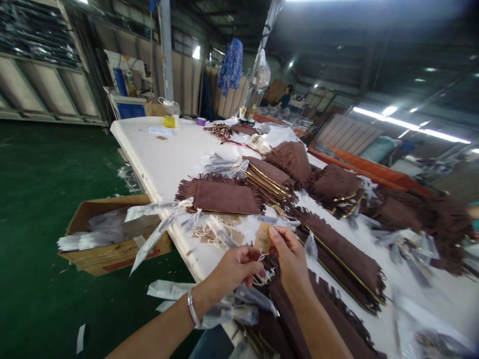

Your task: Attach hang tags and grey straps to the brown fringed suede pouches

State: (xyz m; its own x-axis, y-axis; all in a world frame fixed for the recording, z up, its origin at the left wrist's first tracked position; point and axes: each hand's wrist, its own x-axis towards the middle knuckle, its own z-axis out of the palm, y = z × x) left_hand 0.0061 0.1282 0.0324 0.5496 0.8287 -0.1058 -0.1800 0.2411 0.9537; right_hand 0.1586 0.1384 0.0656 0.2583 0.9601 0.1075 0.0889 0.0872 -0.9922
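At the near edge of the white counter [149,149], over a brown fringed pouch [286,311], the person's two hands meet around a small tan tag [262,238]. The right hand [290,257] has its thumb and fingers clamped on the tag's right edge, holding it up with its face showing. The left hand [237,264], a silver bangle [192,306] at its wrist, has its fingers together at the white string [267,274] below the tag; they seem to pinch it, though the loops are too small and tangled to be certain.

Just beyond the hands, more tags with white strings [219,232] lie on the counter. Behind these, a fringed brown piece [226,196] lies flat, and beside it a stack with gold edging [267,177] leans to the right. To the right of the right hand lies another long brown pile [342,254], also gold-edged, with clear plastic wrapping near it. At the far end stand a jar of yellow liquid [171,115] and a roll of purple tape [201,121]. On the green floor [37,199], left of the counter, a cardboard box [108,259] holds plastic bags [107,227].
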